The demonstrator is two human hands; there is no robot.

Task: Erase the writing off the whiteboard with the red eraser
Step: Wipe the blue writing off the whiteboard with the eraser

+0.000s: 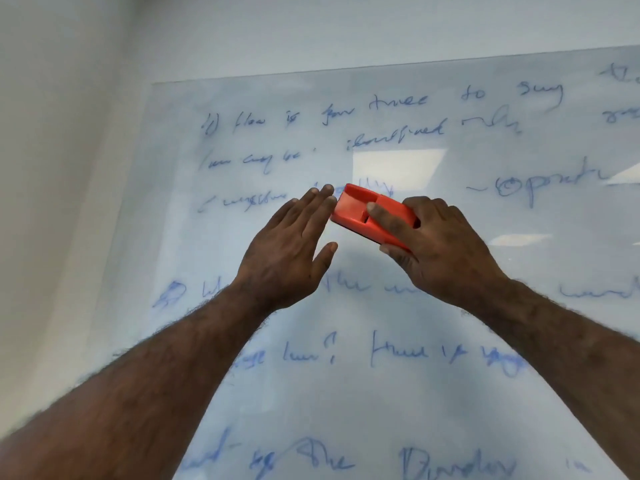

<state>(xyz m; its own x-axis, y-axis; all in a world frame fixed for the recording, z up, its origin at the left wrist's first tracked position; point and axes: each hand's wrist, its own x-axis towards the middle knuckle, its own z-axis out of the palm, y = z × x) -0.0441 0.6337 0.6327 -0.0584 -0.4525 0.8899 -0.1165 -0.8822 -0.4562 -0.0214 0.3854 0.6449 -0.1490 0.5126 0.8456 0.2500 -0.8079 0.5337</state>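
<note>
Wiping: the step in hand, by my judgement, is the first stroke over the third line of blue writing (242, 202), since all lines look still readable
Head view, right hand: the right hand (436, 244) grips the red plastic block-shaped eraser (360, 213), fingers curled over its back and thumb under its lower edge
Head view, left hand: the left hand (291, 251) is spread, fingers straight, the tips just beside the eraser's left end; it holds nothing
Eraser place: near the middle of the glossy white whiteboard (450, 393); whether its pad already touches the surface I cannot tell
Advice: keep the pad flat, press evenly, move in long overlapping strokes from the top line downward
Materials: the board is smooth and reflects ceiling lights; the eraser shell is hard and matte, with a dark slot
</note>
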